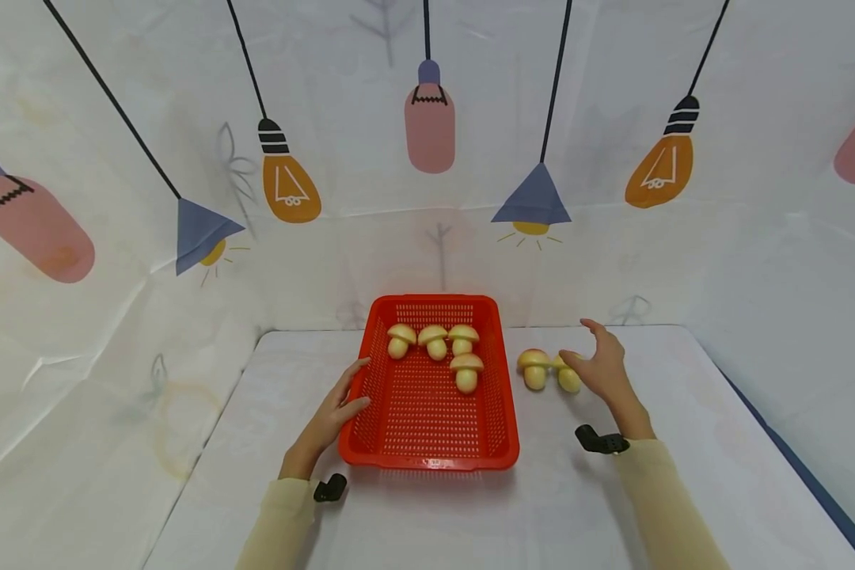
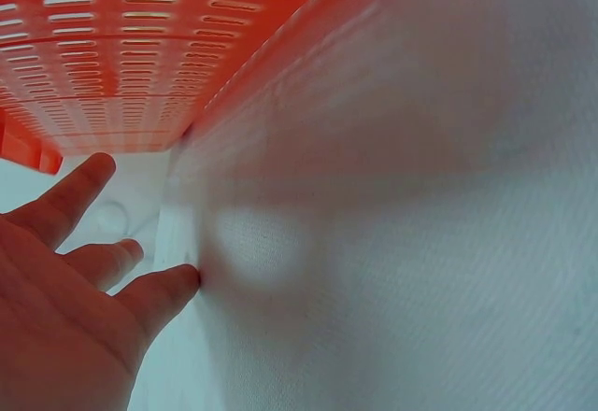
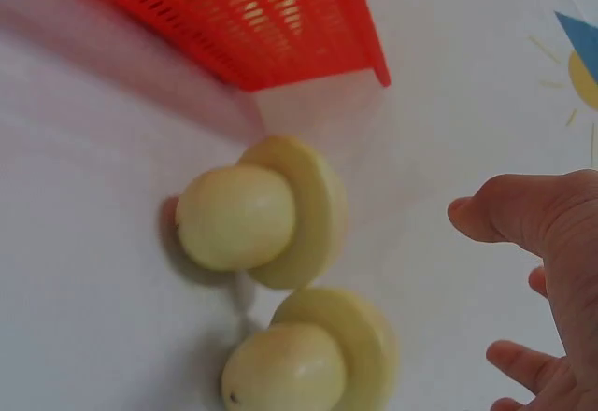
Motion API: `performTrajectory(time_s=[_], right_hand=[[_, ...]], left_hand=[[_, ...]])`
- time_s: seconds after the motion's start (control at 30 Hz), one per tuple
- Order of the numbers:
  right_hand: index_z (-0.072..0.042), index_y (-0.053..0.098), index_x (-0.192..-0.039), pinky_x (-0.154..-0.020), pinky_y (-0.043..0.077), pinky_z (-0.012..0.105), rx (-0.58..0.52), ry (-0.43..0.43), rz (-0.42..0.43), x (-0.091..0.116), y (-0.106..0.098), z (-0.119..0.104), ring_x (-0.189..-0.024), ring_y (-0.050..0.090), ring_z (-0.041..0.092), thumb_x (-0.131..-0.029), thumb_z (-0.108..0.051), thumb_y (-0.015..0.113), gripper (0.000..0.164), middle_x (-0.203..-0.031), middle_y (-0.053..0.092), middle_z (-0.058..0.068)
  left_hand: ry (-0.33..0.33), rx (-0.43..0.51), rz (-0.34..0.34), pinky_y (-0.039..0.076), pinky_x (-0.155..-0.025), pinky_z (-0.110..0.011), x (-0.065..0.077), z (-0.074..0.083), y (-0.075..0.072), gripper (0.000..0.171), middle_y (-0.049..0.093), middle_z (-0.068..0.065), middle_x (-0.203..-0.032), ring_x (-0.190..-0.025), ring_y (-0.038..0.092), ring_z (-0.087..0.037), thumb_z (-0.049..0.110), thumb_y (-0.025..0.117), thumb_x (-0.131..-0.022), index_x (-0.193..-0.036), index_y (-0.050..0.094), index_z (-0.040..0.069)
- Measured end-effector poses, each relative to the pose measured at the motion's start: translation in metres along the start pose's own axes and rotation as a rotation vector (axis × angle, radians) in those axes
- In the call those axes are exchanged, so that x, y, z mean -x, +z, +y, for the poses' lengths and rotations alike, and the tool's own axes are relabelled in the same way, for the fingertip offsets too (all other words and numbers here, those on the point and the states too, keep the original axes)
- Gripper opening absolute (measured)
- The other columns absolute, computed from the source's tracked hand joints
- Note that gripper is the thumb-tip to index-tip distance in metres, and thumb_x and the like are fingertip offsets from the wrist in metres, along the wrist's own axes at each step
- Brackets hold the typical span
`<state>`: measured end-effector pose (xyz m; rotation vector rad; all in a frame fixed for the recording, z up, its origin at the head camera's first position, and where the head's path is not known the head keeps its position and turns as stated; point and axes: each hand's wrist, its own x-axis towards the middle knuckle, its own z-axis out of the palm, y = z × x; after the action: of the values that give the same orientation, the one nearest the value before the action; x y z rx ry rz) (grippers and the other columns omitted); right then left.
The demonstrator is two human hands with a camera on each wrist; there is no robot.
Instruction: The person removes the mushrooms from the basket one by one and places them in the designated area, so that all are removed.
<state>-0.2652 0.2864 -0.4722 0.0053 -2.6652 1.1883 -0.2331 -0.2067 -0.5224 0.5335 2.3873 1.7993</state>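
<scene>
A red plastic basket [image 1: 427, 427] with slotted sides stands on the white table, holding several toy mushrooms [image 1: 466, 372] with yellow caps and pale stems. At the basket's left side is my left hand [image 1: 331, 416], its fingers spread along the rim; in the left wrist view the fingers are extended beside the slotted wall. Two more mushrooms lie right of the basket: one with a reddish cap [image 1: 534, 370] and one yellow [image 1: 568, 376]. My right hand [image 1: 604, 366], thumb and fingers apart, is beside the yellow mushroom. The right wrist view shows a gap between hand and mushrooms.
A white cloth backdrop [image 1: 370, 245] printed with hanging lamps rises behind the table [image 1: 271, 396]. Both wrists wear a black device, the left one [image 1: 330, 488] near the basket's front corner. A dark blue strip [image 1: 791, 455] runs along the table's right side.
</scene>
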Motion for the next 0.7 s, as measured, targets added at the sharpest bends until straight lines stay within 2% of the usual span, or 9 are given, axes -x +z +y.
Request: performTrajectory(time_s=[0.23,0.43,0.57,0.7], right_hand=[[0.003,0.033,-0.155,-0.113,0.026,0.071,-0.059,-0.064,0.006,-0.006,0.008,-0.027,-0.144,0.028,0.055,-0.091,-0.018,0.072,0.077,-0.156,0.033,0.036],[0.000,0.030,-0.157,-0.112,0.035,0.066,-0.111,-0.121,-0.055,-0.008,0.019,-0.057,-0.145,0.031,0.047,-0.094,-0.020,0.071,0.079,-0.159,0.030,0.031],[-0.002,0.029,-0.158,-0.114,0.035,0.064,-0.146,-0.127,-0.089,-0.008,0.026,-0.078,-0.148,0.029,0.045,-0.093,-0.021,0.072,0.080,-0.161,0.028,0.027],[-0.003,0.028,-0.159,-0.114,0.036,0.065,-0.166,-0.145,-0.115,-0.008,0.034,-0.096,-0.148,0.028,0.044,-0.093,-0.020,0.072,0.081,-0.163,0.027,0.025]], left_hand=[[0.001,-0.003,-0.001,0.045,-0.105,-0.057,0.000,-0.001,0.000,0.067,0.024,-0.012,-0.167,-0.142,0.036,-0.044,0.024,0.054,-0.101,-0.162,0.028,0.023],[0.000,-0.022,0.009,0.042,-0.107,-0.061,0.000,-0.001,0.000,0.067,0.024,-0.011,-0.167,-0.145,0.034,-0.043,0.026,0.055,-0.101,-0.162,0.028,0.024],[-0.001,-0.025,0.014,0.040,-0.109,-0.063,0.000,0.001,0.000,0.067,0.024,-0.010,-0.168,-0.146,0.034,-0.042,0.026,0.055,-0.101,-0.162,0.029,0.025],[0.000,-0.025,0.012,0.043,-0.106,-0.060,0.000,0.001,0.000,0.066,0.025,-0.012,-0.167,-0.144,0.036,-0.043,0.024,0.055,-0.101,-0.162,0.029,0.025]])
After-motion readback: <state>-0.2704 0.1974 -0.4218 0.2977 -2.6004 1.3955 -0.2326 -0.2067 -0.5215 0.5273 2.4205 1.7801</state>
